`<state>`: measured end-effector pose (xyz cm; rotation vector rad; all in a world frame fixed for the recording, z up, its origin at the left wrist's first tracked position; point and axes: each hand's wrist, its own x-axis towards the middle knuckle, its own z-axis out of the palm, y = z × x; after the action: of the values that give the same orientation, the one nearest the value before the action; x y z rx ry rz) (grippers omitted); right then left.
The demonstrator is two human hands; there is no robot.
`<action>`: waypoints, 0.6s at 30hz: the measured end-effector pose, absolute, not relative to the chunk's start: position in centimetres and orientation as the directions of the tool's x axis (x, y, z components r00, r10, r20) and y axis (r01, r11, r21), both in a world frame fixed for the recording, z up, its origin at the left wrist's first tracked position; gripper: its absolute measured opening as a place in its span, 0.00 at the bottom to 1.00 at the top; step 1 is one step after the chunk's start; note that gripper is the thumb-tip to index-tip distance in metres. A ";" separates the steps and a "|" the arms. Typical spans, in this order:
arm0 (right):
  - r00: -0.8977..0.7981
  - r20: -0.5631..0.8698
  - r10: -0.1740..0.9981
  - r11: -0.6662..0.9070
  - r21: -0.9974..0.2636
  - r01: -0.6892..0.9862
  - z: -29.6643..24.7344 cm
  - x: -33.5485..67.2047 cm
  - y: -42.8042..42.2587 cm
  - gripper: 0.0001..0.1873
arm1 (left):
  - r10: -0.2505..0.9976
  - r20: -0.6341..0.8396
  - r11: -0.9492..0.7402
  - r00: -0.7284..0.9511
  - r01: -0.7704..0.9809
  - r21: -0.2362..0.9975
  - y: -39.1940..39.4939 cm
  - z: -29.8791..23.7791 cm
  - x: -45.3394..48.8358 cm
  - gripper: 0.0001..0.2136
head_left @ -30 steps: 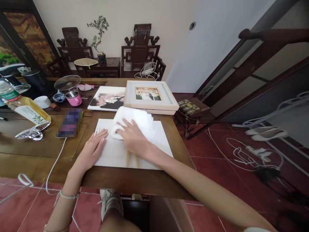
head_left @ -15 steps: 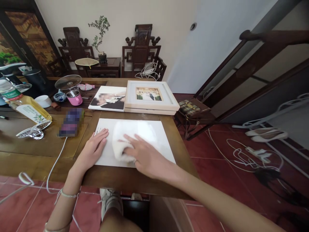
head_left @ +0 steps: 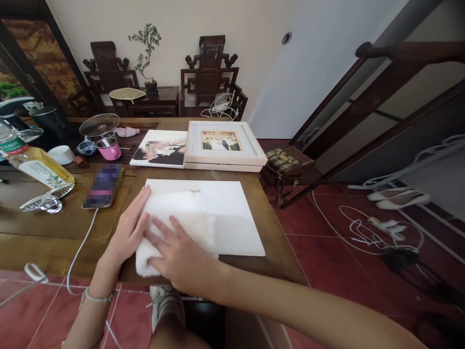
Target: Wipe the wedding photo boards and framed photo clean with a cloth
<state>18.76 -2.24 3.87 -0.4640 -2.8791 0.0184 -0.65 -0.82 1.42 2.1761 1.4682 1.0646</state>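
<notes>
A white flat panel (head_left: 232, 213) lies on the wooden table (head_left: 65, 218) in front of me. My right hand (head_left: 178, 254) lies flat with fingers spread on a white cloth (head_left: 174, 218) at the panel's near left corner. The cloth hangs slightly over the table's front edge. My left hand (head_left: 127, 230) rests open along the panel's left edge, touching the cloth's side. Just beyond the panel sit a white-framed photo (head_left: 223, 145) and an unframed photo print (head_left: 162, 148).
A phone (head_left: 102, 185) on a white cable lies left of the panel. Further left are a bottle (head_left: 34, 165), a pink cup (head_left: 111, 149), a small bowl and a glass lid. Carved chairs stand behind the table. Cables and shoes lie on the red tile floor at right.
My right hand has dragged the cloth from the panel's far middle toward me and left, to the near left corner. My left hand slid a little back along the left edge.
</notes>
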 end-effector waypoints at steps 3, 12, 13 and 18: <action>-0.973 0.151 0.177 0.979 -0.132 0.158 4.4 21.3 -2.2 0.13 | 0.904 0.364 -0.415 0.226 0.673 0.612 -0.8 1.3 -0.6 0.23; -0.835 0.005 0.550 0.800 -0.291 0.525 5.7 24.0 2.2 0.24 | 0.947 0.224 -0.320 0.231 0.753 0.575 -0.5 1.0 -0.5 0.24; -0.815 0.004 0.579 0.779 -0.298 0.552 5.6 23.7 3.2 0.25 | 0.948 0.221 -0.315 0.228 0.756 0.574 -0.5 1.0 -0.5 0.24; -0.825 0.072 0.560 0.781 -0.380 0.496 5.0 19.8 7.6 0.27 | 0.944 0.237 -0.326 0.230 0.763 0.558 -0.3 0.7 -0.6 0.22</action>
<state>19.81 7.62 4.96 -0.8358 -2.7915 0.5198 -0.59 -0.32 0.72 2.1850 1.5857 0.7807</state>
